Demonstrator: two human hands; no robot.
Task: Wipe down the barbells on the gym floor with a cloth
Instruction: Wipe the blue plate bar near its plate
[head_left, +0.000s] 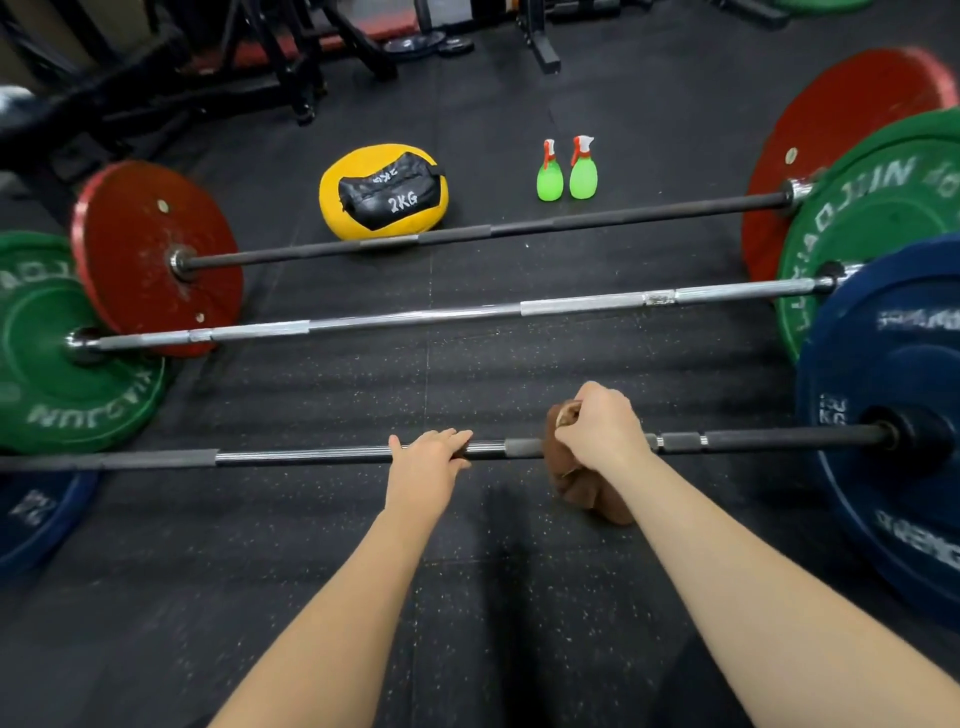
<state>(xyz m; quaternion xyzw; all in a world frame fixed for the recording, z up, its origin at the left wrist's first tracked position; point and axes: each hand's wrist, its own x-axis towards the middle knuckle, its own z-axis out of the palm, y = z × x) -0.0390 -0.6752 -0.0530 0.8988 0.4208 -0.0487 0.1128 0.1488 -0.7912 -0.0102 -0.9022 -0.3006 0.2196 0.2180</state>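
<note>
Three barbells lie side by side on the black rubber floor. The nearest bar (322, 457) carries blue plates (893, 467). My right hand (602, 426) grips a brown cloth (587, 493) wrapped around this bar right of its middle, and the cloth's loose end hangs down toward me. My left hand (431, 457) rests on the same bar a little to the left, fingers laid over it. Behind it lies a silver bar (467, 314) with green plates (62, 358). Farthest is a dark bar (519, 228) with red plates (156, 254).
A yellow and black 2 kg ball (384, 192) sits behind the far bar. Two green spray bottles (566, 171) stand to its right. Black rack frames (291, 57) and small plates (431, 44) fill the background. Open rubber floor (467, 597) lies on my side of the nearest bar.
</note>
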